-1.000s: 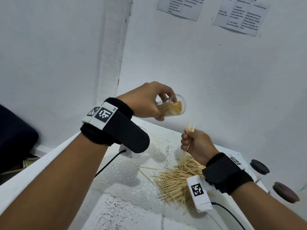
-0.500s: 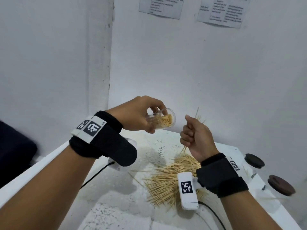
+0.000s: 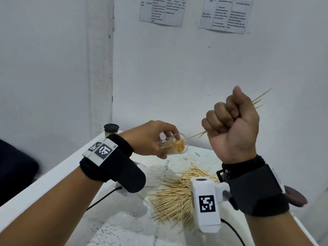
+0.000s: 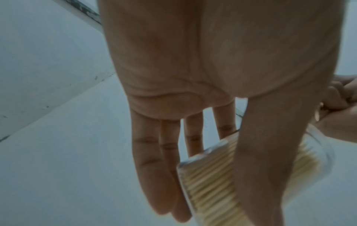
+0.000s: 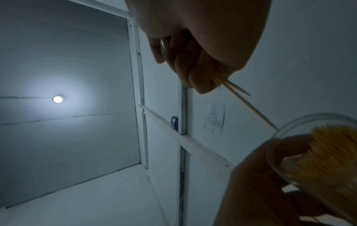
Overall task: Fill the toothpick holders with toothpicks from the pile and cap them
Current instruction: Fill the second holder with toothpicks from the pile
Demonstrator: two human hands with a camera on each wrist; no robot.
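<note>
My left hand (image 3: 152,139) grips a clear toothpick holder (image 3: 175,145), tilted on its side with its open mouth facing right; it is packed with toothpicks (image 4: 210,183). My right hand (image 3: 230,121) is raised in a fist around a small bunch of toothpicks (image 3: 259,99); their lower tips (image 3: 197,135) point at the holder's mouth from just to its right. In the right wrist view those toothpicks (image 5: 249,105) reach almost to the holder's rim (image 5: 301,122). A loose toothpick pile (image 3: 175,194) lies on the white table below both hands.
A capped, filled holder (image 3: 111,131) stands at the table's back left corner by the wall. A dark round cap (image 3: 296,196) shows behind my right wrist at the table's right edge. A lace mat (image 3: 158,173) lies under the pile. Walls close the back and left.
My right hand rose from the pile with the bunch and turned it so the lower tips point at the holder's mouth. My left hand lowered slightly, keeping the holder tilted.
</note>
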